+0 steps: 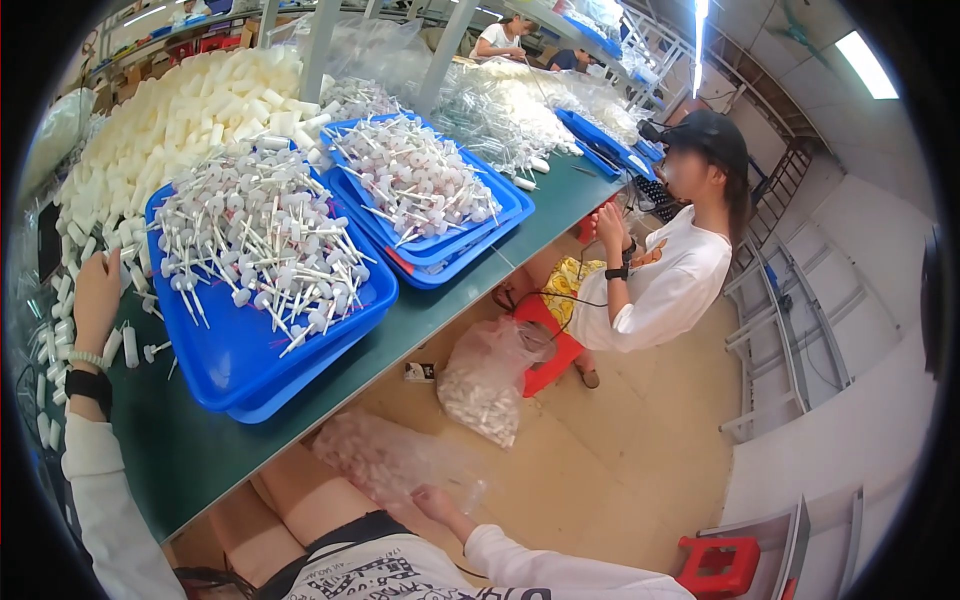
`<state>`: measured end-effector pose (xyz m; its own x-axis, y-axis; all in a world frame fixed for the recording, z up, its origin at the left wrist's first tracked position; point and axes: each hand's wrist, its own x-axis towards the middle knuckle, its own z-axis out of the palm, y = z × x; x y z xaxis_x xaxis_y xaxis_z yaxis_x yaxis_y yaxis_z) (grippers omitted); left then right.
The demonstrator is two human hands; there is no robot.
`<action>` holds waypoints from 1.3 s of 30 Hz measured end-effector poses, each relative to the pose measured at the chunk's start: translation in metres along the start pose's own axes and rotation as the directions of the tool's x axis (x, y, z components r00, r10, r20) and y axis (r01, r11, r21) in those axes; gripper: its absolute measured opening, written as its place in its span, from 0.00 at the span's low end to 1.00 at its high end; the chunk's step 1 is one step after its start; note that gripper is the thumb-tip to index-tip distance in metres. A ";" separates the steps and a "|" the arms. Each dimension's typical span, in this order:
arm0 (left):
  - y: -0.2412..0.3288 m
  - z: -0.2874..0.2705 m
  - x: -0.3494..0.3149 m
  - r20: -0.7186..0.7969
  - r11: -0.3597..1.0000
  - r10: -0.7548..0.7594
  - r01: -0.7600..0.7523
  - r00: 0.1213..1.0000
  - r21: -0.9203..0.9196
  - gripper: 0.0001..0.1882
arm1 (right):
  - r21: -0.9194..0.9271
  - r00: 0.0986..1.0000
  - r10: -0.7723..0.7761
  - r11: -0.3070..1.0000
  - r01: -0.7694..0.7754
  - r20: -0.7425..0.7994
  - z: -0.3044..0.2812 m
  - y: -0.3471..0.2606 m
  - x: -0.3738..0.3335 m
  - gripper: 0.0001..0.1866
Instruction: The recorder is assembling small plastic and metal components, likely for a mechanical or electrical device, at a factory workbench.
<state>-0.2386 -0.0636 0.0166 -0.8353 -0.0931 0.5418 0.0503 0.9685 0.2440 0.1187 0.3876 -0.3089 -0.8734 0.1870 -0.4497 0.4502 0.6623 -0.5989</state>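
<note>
Bag (385,462) of white parts sits on my lap at six o'clock; my right hand (432,500) pinches its edge, so a slack grip could spill it. My left hand (97,290), loosely curled at nine o'clock, could knock tubes (60,300) beside the tray (230,365).

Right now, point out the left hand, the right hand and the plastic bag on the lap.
left hand (97,290), head view, back of the hand by the near blue tray's (230,370) left edge
right hand (432,502), head view, knuckles on the bag
plastic bag (385,460), head view, its clear middle
</note>
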 end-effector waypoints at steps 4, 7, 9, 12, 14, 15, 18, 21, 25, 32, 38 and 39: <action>0.023 0.001 0.008 -0.051 0.971 -0.144 0.131 0.988 -0.199 0.27 | 0.044 0.995 0.097 0.994 -0.096 -0.011 0.011 0.020 -0.009 0.12; 0.006 0.011 0.013 -0.102 0.967 -0.140 0.114 0.985 -0.230 0.25 | 0.072 0.998 0.058 0.996 -0.056 -0.018 0.019 0.028 -0.010 0.14; 0.013 0.015 0.008 0.107 0.726 -0.267 0.273 0.958 -0.631 0.21 | 0.098 0.998 0.058 0.994 -0.056 -0.022 0.019 0.025 -0.012 0.14; 0.043 0.012 -0.002 0.163 0.653 -0.256 0.295 0.953 -0.698 0.17 | 0.072 0.997 0.059 0.996 -0.056 -0.041 0.022 0.027 -0.017 0.13; 0.043 0.011 -0.003 0.186 0.640 -0.295 0.339 0.937 -0.690 0.16 | 0.094 0.998 0.064 0.994 -0.062 -0.021 0.024 0.027 -0.017 0.12; 0.043 0.009 -0.005 0.185 0.639 -0.300 0.341 0.936 -0.689 0.16 | 0.117 0.998 0.070 0.991 -0.069 -0.003 0.025 0.028 -0.016 0.12; 0.058 -0.005 -0.009 0.317 0.513 -0.271 0.415 0.909 -0.751 0.16 | 0.100 0.998 0.018 0.995 -0.012 -0.054 0.032 0.041 -0.004 0.12; 0.079 -0.019 -0.017 0.401 0.421 -0.216 0.456 0.890 -0.784 0.15 | 0.207 0.987 0.108 0.975 -0.083 -0.116 0.028 0.056 0.004 0.12; 0.096 -0.050 -0.039 0.478 0.222 -0.172 0.507 0.861 -0.833 0.14 | 0.134 0.978 0.072 0.990 -0.046 -0.196 -0.009 0.034 -0.004 0.12; 0.119 -0.064 -0.067 0.546 0.060 -0.105 0.553 0.831 -0.831 0.17 | 0.168 0.896 0.093 0.986 -0.021 -0.435 -0.033 0.033 -0.016 0.11; 0.125 -0.078 -0.098 0.485 -0.046 0.004 0.485 0.874 -0.873 0.14 | 0.381 0.827 0.188 0.924 0.034 -0.531 -0.048 -0.001 -0.024 0.08; 0.124 -0.077 -0.105 0.481 -0.042 -0.005 0.481 0.876 -0.876 0.14 | 0.425 0.786 0.195 0.900 0.094 -0.587 -0.050 -0.005 -0.023 0.09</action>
<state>-0.1029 0.0485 0.0516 -0.9960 0.0245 0.0864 0.0757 -0.2882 0.9546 0.1272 0.4162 -0.2624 -0.7075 0.7020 -0.0819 0.4025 0.3050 -0.8631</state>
